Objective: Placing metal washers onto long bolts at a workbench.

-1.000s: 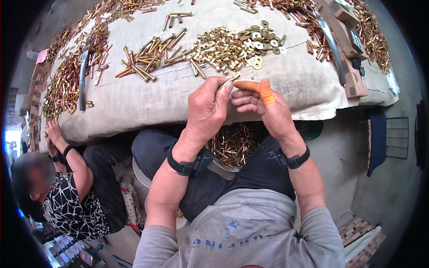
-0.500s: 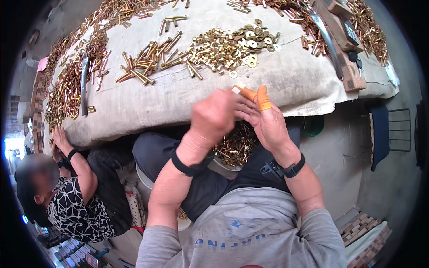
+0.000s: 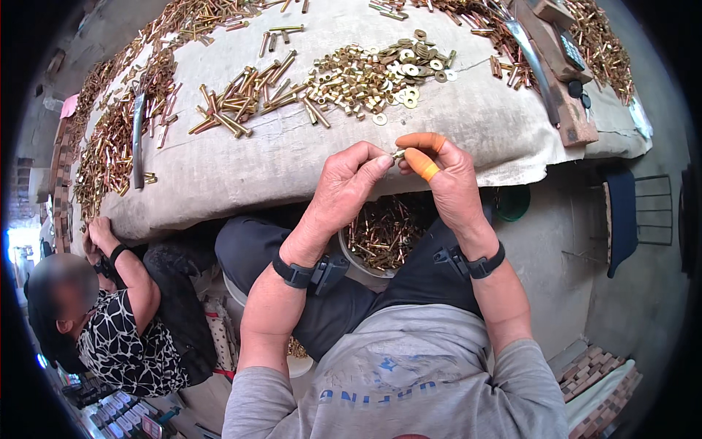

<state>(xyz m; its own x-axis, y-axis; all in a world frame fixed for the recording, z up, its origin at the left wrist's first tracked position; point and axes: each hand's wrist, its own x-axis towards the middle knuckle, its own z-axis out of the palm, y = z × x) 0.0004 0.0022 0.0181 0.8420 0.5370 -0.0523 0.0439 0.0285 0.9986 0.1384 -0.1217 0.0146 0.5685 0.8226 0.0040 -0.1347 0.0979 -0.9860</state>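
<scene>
My left hand (image 3: 349,179) and my right hand (image 3: 452,183) meet fingertip to fingertip just over the table's near edge. Between them is a small brass-coloured metal fastener (image 3: 398,154), mostly covered by the fingers, so its exact kind is hidden. Thumb and forefinger of the left pinch one end; the right pinches the other, with orange finger covers on its thumb and a finger. Beyond them lie a heap of short metal sleeves (image 3: 340,80), flat washers (image 3: 411,71) and a pile of long bolts (image 3: 238,102) on the cloth-covered table (image 3: 278,164).
Below my hands, between my legs, stands a tub of bolts (image 3: 380,238). A metal bar (image 3: 138,139) lies left, another (image 3: 534,66) right beside a wooden block (image 3: 578,124). A co-worker (image 3: 124,314) sits at left, hands on the table edge. A blue-backed chair (image 3: 620,223) stands right.
My left hand, blurred and over the right fingers before, has drawn left and now pinches the small fastener. The right hand has shifted slightly right, its fingers curling in to the piece.
</scene>
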